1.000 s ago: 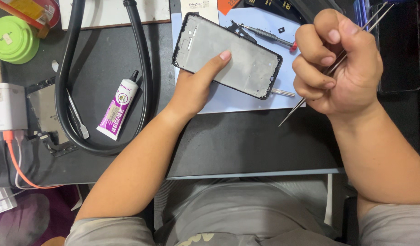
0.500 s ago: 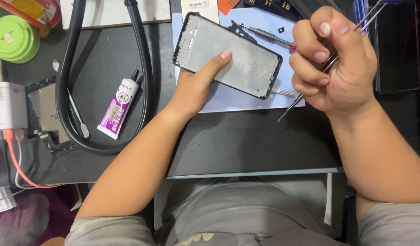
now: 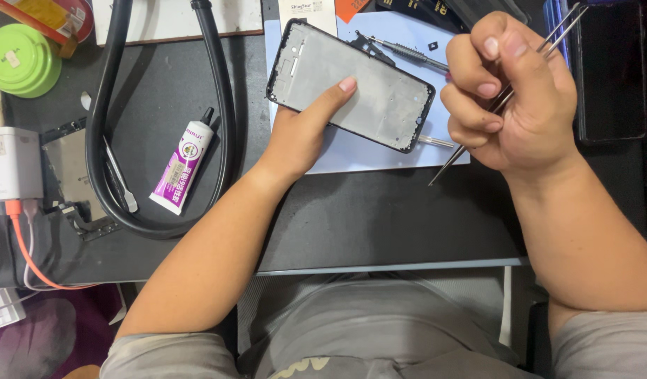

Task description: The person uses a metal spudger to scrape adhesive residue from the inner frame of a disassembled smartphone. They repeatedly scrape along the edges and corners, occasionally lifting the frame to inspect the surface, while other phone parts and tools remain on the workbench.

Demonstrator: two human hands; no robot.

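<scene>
A black phone frame [image 3: 379, 91] with a grey inner plate lies tilted on a pale blue mat [image 3: 379, 151]. My left hand [image 3: 302, 133] rests on its lower left part, the thumb pressed flat on the plate. To the right, my right hand [image 3: 509, 98] is closed in a fist around metal tweezers [image 3: 443, 170]. Their tips point down-left just past the mat's lower right corner. The other end sticks up toward the top right.
A purple-and-white glue tube [image 3: 181, 168] lies inside a loop of black hose [image 3: 221, 105]. A green round container [image 3: 21, 56], a white charger [image 3: 11, 165] with an orange cable and a metal spudger [image 3: 120, 186] sit left. A screwdriver [image 3: 407, 50] lies behind the frame. A dark phone [image 3: 611, 77] is at right.
My right hand with the tweezers has shifted slightly up and turned a little. The left hand and the phone frame stay where they were.
</scene>
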